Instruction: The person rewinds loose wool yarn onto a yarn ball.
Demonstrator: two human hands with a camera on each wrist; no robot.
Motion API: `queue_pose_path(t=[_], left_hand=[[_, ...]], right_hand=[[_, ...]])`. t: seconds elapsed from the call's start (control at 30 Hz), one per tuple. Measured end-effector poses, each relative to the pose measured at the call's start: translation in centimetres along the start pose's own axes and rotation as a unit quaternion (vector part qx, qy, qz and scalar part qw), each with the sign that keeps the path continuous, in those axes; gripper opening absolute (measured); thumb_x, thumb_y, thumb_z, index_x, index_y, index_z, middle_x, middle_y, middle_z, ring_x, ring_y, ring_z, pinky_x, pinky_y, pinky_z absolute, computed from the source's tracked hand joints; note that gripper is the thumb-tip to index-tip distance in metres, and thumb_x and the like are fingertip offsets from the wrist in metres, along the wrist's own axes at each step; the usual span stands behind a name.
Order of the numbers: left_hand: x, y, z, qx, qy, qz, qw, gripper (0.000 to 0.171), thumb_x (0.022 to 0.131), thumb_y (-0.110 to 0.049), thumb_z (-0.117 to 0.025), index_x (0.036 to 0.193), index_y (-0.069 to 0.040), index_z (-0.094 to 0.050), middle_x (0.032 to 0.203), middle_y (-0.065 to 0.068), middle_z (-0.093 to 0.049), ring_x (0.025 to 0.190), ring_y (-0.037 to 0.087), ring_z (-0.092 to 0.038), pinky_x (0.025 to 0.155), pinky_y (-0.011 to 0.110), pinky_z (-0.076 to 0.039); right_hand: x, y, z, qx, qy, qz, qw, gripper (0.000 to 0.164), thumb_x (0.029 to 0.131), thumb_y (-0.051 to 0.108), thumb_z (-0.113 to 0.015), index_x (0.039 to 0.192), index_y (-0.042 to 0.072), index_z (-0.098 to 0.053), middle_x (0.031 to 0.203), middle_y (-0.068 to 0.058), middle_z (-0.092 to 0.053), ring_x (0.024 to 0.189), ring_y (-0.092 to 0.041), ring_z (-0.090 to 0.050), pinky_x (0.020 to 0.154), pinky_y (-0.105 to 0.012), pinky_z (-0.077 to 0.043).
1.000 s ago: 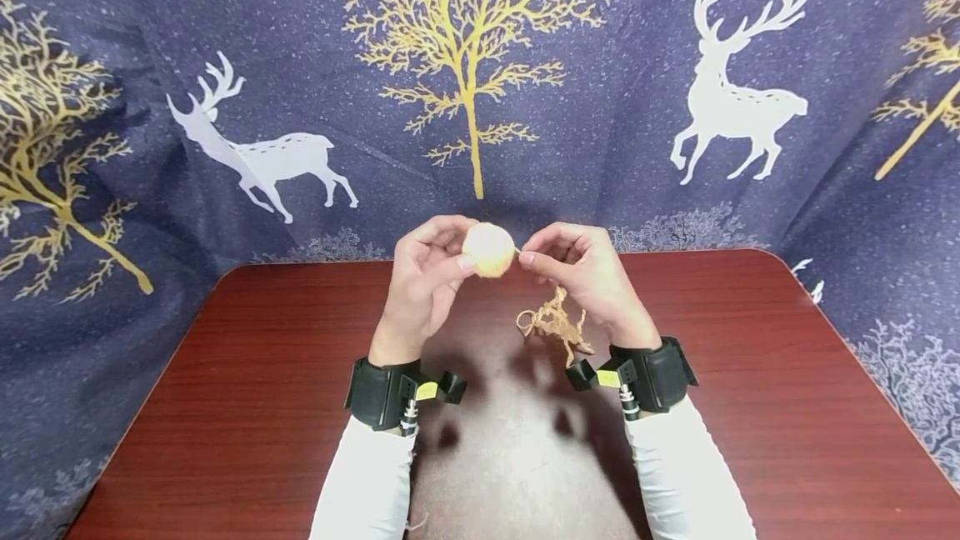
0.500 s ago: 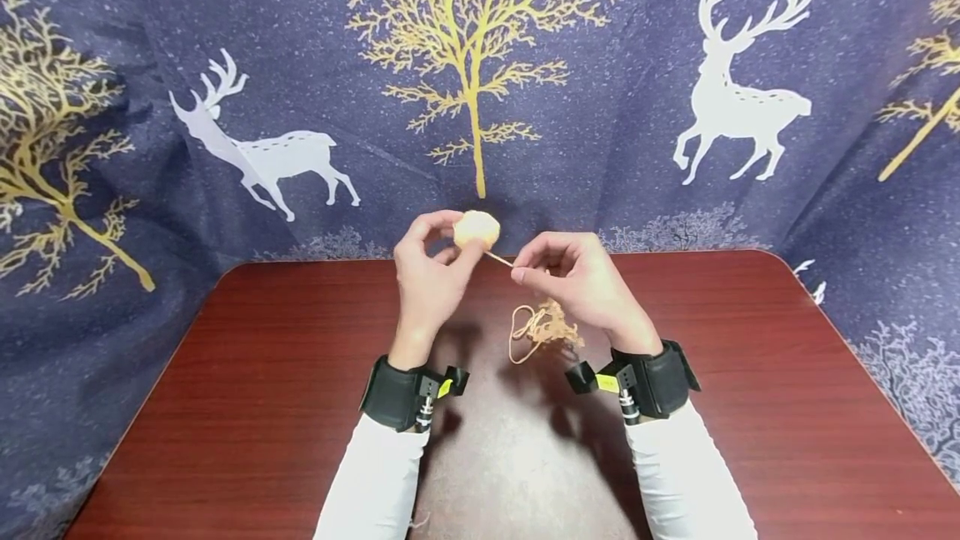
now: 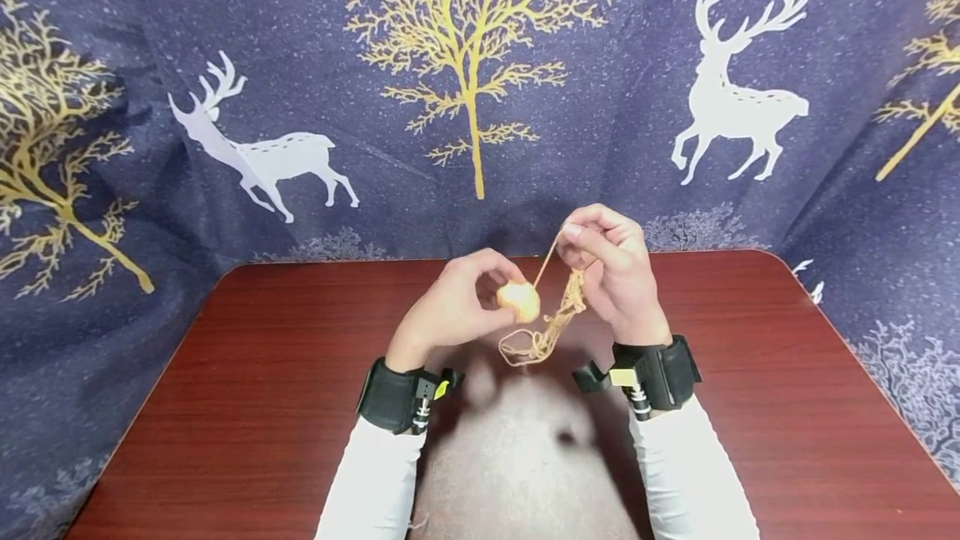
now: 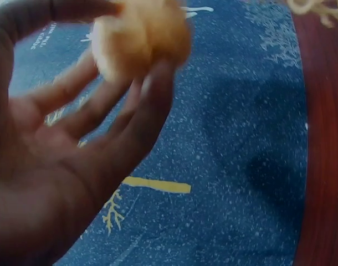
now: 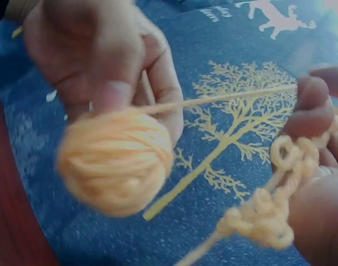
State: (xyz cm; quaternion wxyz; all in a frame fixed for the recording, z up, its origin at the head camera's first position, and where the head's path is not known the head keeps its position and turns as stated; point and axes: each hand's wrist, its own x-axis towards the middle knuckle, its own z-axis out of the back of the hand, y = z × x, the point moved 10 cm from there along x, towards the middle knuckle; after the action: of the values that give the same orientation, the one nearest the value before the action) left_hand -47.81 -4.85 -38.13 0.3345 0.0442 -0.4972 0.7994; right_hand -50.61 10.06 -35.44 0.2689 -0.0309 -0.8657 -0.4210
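Observation:
A small ball of pale orange yarn [image 3: 519, 301] is pinched between the thumb and fingers of my left hand [image 3: 461, 307], above the table. In the right wrist view the wound strands of the yarn ball [image 5: 116, 163] show clearly. A taut strand [image 5: 224, 100] runs from it to my right hand [image 3: 611, 269], whose thumb and forefinger pinch it, higher and to the right. From that hand also hangs a loose, curly tangle of yarn [image 3: 558, 323], ending in a loop below the ball. The left wrist view has the ball [image 4: 141, 41] blurred at the fingertips.
Beneath both hands lies a dark red wooden table [image 3: 247, 373] with a bright glare patch in the middle. A blue cloth [image 3: 420, 148] with white deer and golden trees hangs behind its far edge. Each wrist wears a black strap [image 3: 393, 394] with a camera.
My left hand with the ball has moved right and down. The right hand has risen and shifted slightly right, drawing the strand upward, and the tangle now hangs stretched out longer.

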Motion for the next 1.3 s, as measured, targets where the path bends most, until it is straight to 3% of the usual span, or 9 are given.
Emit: queue_pose_path(t=[0.13, 0.27, 0.4, 0.63, 0.7, 0.83, 0.93, 1.1, 1.3], left_hand=[[-0.4, -1.1, -1.3, -0.111, 0.085, -0.014, 0.9901, 0.03, 0.079, 0.001, -0.077, 0.107, -0.003, -0.067, 0.098, 0.006, -0.069, 0.09, 0.019, -0.067, 0.08, 0.039, -0.062], [-0.7, -2.8, -0.6, -0.256, 0.081, -0.068, 0.9609, 0.033, 0.077, 0.01, -0.076, 0.108, 0.006, -0.064, 0.108, 0.013, -0.065, 0.097, 0.022, -0.066, 0.086, 0.04, -0.061], [-0.5, -3.2, 1.7, -0.36, -0.02, -0.11, 0.9263, 0.036, 0.075, 0.012, -0.073, 0.109, -0.001, -0.069, 0.111, 0.01, -0.066, 0.101, 0.02, -0.065, 0.087, 0.034, -0.059], [-0.7, -0.5, 4.7, -0.466, -0.246, -0.075, 0.8467, 0.037, 0.08, 0.018, -0.058, 0.107, -0.006, -0.07, 0.106, 0.009, -0.068, 0.096, 0.019, -0.066, 0.079, 0.029, -0.06], [-1.1, 0.4, 5.2, -0.45, -0.303, -0.053, 0.838, 0.034, 0.081, 0.018, -0.059, 0.104, -0.004, -0.07, 0.104, 0.01, -0.067, 0.092, 0.019, -0.067, 0.076, 0.028, -0.061], [-2.0, 1.6, 6.5, -0.322, -0.394, -0.014, 0.8607, 0.026, 0.08, 0.016, -0.069, 0.103, 0.003, -0.069, 0.098, 0.009, -0.067, 0.088, 0.018, -0.067, 0.076, 0.026, -0.06], [-2.4, 1.9, 7.0, -0.211, -0.417, 0.012, 0.8842, 0.029, 0.079, 0.012, -0.074, 0.106, 0.008, -0.068, 0.1, 0.01, -0.066, 0.09, 0.019, -0.063, 0.076, 0.026, -0.06], [-2.4, 2.2, 6.9, -0.082, -0.398, 0.04, 0.9128, 0.032, 0.079, 0.007, -0.076, 0.109, 0.006, -0.067, 0.104, 0.017, -0.06, 0.095, 0.023, -0.059, 0.074, 0.027, -0.061], [-2.2, 2.3, 6.7, 0.032, -0.363, 0.056, 0.9295, 0.033, 0.076, -0.001, -0.079, 0.107, 0.002, -0.068, 0.1, 0.014, -0.06, 0.094, 0.022, -0.063, 0.071, 0.029, -0.062]], right_hand=[[0.2, -0.3, 1.4, 0.02, -0.064, -0.007, 0.998, 0.018, 0.095, -0.009, -0.06, 0.088, 0.002, -0.072, 0.077, -0.007, -0.068, 0.062, -0.011, -0.056, 0.056, -0.017, -0.044], [0.3, -0.7, 2.3, -0.073, -0.108, -0.015, 0.991, 0.022, 0.092, -0.011, -0.062, 0.085, 0.006, -0.074, 0.076, -0.004, -0.07, 0.059, -0.009, -0.058, 0.052, -0.015, -0.046], [0.3, -1.0, 2.0, -0.235, -0.095, -0.018, 0.967, 0.012, 0.089, -0.008, -0.071, 0.087, 0.004, -0.075, 0.07, -0.003, -0.069, 0.055, -0.01, -0.06, 0.049, -0.018, -0.05], [-0.1, -1.5, -1.4, -0.497, 0.048, 0.003, 0.867, 0.004, 0.088, 0.006, -0.077, 0.091, 0.006, -0.075, 0.07, -0.001, -0.064, 0.055, -0.014, -0.052, 0.047, -0.023, -0.043], [-0.5, -2.0, -2.5, -0.518, 0.095, 0.001, 0.85, 0.004, 0.089, 0.007, -0.076, 0.09, 0.011, -0.075, 0.074, 0.003, -0.065, 0.059, -0.013, -0.054, 0.05, -0.024, -0.045], [-1.3, -2.6, -3.9, -0.53, 0.16, -0.01, 0.833, 0.009, 0.089, 0.007, -0.076, 0.088, 0.015, -0.074, 0.078, 0.01, -0.067, 0.065, -0.01, -0.058, 0.056, -0.026, -0.05], [-1.7, -2.6, -4.3, -0.528, 0.183, -0.024, 0.829, 0.011, 0.088, 0.007, -0.076, 0.087, 0.017, -0.073, 0.076, 0.01, -0.066, 0.065, -0.01, -0.058, 0.057, -0.026, -0.051], [-1.8, -2.1, -4.1, -0.488, 0.184, -0.045, 0.852, 0.013, 0.088, 0.004, -0.076, 0.087, 0.017, -0.073, 0.075, 0.006, -0.066, 0.062, -0.014, -0.059, 0.053, -0.026, -0.05], [-1.5, -1.1, -3.3, -0.422, 0.157, -0.047, 0.892, 0.009, 0.088, 0.0, -0.074, 0.089, 0.009, -0.074, 0.079, -0.003, -0.07, 0.06, -0.018, -0.061, 0.05, -0.026, -0.052]])
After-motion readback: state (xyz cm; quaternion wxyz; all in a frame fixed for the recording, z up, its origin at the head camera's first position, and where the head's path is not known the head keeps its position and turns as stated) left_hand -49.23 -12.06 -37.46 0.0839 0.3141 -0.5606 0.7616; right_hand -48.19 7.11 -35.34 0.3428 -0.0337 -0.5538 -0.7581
